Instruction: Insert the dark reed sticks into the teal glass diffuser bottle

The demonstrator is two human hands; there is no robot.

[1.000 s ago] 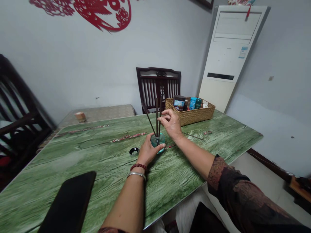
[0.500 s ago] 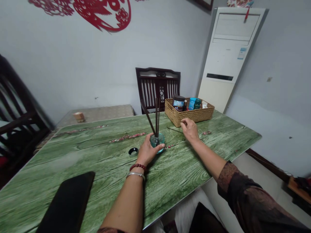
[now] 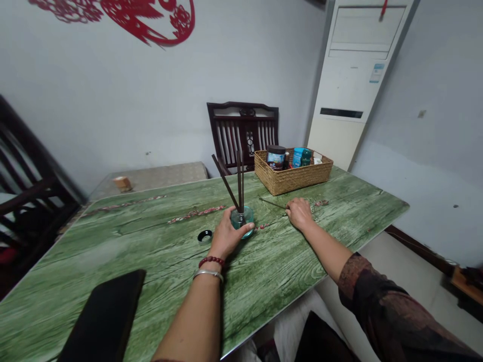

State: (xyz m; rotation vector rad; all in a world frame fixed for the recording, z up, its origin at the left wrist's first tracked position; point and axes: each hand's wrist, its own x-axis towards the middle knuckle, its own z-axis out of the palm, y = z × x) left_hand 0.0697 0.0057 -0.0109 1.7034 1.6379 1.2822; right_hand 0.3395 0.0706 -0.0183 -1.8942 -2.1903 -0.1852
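My left hand is wrapped around the near left side of a small blue-green glass reed diffuser bottle, which stands upright on the green table. Several dark reed sticks rise from its neck, one leaning well to the left. To the right, my right hand is down at the tabletop, its fingers closed at the near end of a dark reed stick that lies on the table. The fingertips are partly hidden from me. A black ring-shaped cap lies left of the bottle.
A woven basket with jars and bottles stands behind my right hand. At the front left of the green table lies a black flat object. Behind are a dark wooden chair and a lower bench-like surface with a small wooden block.
My right hand has come down from beside the basket to the tabletop, onto the end of the lying reed stick. My left hand keeps its hold on the bottle.
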